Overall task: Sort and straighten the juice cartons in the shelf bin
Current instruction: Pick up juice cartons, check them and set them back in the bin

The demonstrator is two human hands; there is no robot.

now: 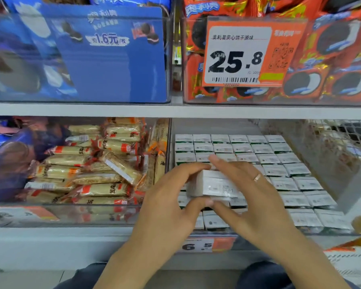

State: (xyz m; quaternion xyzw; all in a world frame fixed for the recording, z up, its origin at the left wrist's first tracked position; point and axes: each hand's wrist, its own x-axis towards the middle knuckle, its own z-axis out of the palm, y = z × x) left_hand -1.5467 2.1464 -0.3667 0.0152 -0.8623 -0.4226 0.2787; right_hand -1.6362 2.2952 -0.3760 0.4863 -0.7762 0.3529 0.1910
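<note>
Juice cartons (258, 151), small white boxes with green trim, fill the clear plastic shelf bin (342, 167) in rows. We hold one white carton (212, 185) tilted above its front left corner, our left hand (167, 207) and right hand (252, 197) pinching it between thumbs and fingers.

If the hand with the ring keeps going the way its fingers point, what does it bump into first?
Probably the rows of juice cartons at the back of the shelf bin. The right hand points up and left over the held carton; depth is hard to judge.
</note>
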